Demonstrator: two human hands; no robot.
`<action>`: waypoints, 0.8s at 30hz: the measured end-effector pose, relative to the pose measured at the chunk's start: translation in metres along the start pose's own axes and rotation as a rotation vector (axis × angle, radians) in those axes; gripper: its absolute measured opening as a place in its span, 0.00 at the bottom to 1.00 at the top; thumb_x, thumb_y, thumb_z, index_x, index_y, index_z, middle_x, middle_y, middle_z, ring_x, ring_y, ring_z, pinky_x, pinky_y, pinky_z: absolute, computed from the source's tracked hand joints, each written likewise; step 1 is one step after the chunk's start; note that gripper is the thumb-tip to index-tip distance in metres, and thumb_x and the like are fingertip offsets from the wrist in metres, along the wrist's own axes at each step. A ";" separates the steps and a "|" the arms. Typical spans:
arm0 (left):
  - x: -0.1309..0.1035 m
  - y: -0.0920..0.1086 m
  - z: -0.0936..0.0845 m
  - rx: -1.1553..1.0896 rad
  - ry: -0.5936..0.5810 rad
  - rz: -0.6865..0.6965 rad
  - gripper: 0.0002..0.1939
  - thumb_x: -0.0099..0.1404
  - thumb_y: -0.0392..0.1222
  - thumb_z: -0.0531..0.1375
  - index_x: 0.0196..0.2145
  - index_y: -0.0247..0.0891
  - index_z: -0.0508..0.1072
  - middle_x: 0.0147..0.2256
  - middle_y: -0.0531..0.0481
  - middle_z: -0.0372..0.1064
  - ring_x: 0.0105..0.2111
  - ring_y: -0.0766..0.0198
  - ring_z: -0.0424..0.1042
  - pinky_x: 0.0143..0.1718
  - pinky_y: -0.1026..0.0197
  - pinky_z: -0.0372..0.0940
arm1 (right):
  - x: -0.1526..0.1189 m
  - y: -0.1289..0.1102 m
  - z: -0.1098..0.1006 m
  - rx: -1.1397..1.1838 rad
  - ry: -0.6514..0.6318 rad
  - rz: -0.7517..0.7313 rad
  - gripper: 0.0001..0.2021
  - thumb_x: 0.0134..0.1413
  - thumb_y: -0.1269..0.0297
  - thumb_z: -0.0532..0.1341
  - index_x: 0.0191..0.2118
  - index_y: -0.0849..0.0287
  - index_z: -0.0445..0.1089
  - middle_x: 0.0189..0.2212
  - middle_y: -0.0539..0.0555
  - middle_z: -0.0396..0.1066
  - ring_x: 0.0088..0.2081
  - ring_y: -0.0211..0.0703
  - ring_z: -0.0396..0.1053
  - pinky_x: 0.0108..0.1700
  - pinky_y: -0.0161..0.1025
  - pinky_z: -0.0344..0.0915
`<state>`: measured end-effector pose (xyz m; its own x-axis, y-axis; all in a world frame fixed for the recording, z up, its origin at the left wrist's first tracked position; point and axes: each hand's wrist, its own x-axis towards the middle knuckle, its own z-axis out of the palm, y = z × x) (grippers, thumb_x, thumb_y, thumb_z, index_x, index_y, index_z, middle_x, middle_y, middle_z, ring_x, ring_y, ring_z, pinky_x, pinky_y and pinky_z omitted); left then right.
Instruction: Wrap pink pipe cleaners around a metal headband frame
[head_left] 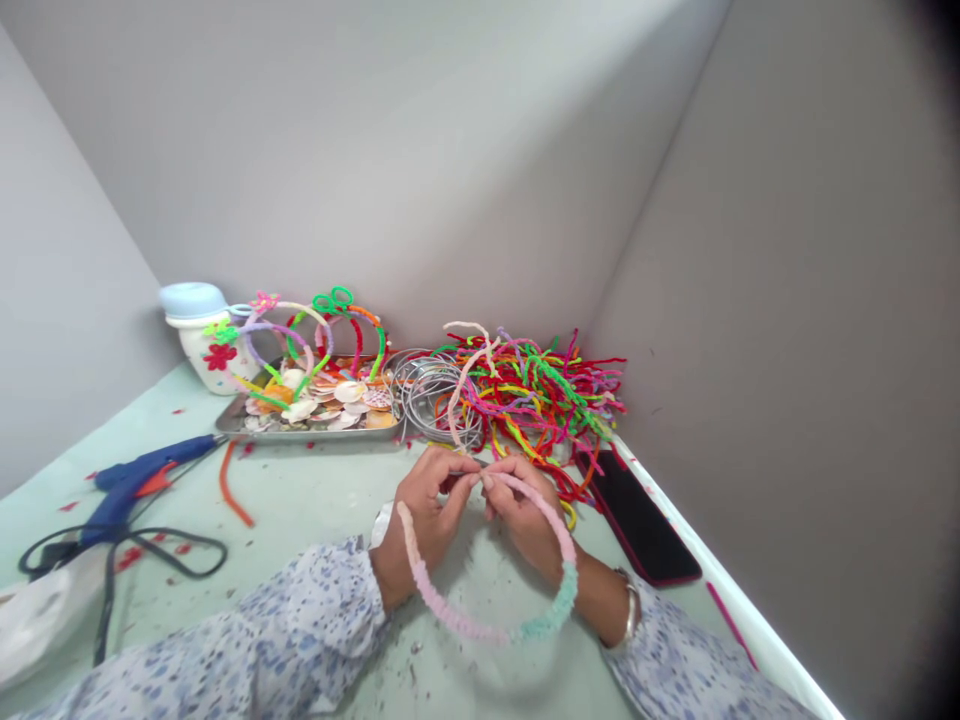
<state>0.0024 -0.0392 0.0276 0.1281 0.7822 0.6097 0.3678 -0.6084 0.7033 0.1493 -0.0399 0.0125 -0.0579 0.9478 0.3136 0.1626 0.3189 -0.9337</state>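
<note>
A curved headband wrapped in pink and mint pipe cleaner [551,622] hangs in a loop below my two hands. My left hand [433,503] and my right hand [523,508] meet at one end of it, fingertips pinched close together. The loop's other end stands free in front of my left wrist. What exactly the left fingertips pinch is too small to make out; the right fingers close round the band's pink end. Just beyond my hands lie a coil of silver wire [439,395] and a heap of colourful pipe cleaners [551,395].
Finished-looking headbands stand in a metal tray [322,434] of shells. A white jar with a blue lid [193,300] is behind it. At left lies a blue glue gun [124,495] with its black cord, near an orange pipe cleaner [232,487]. A phone [645,520] rests at right.
</note>
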 end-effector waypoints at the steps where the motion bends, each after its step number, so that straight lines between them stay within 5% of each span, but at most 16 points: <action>1: 0.000 -0.001 0.000 0.002 0.003 -0.001 0.05 0.63 0.36 0.56 0.36 0.38 0.72 0.33 0.48 0.69 0.32 0.65 0.66 0.33 0.64 0.62 | 0.000 0.000 0.000 -0.009 0.008 -0.001 0.05 0.54 0.62 0.57 0.32 0.58 0.66 0.17 0.46 0.65 0.20 0.36 0.64 0.23 0.32 0.61; 24: 0.000 0.002 0.003 -0.014 -0.041 -0.120 0.08 0.65 0.38 0.52 0.33 0.38 0.72 0.31 0.50 0.67 0.33 0.63 0.67 0.36 0.62 0.61 | 0.000 -0.006 -0.003 -0.348 0.059 -0.154 0.04 0.54 0.65 0.57 0.31 0.57 0.66 0.21 0.49 0.68 0.24 0.39 0.67 0.27 0.34 0.64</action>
<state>0.0063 -0.0396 0.0282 0.1217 0.8544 0.5051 0.3697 -0.5113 0.7758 0.1510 -0.0414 0.0184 -0.0530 0.8839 0.4647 0.4815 0.4303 -0.7635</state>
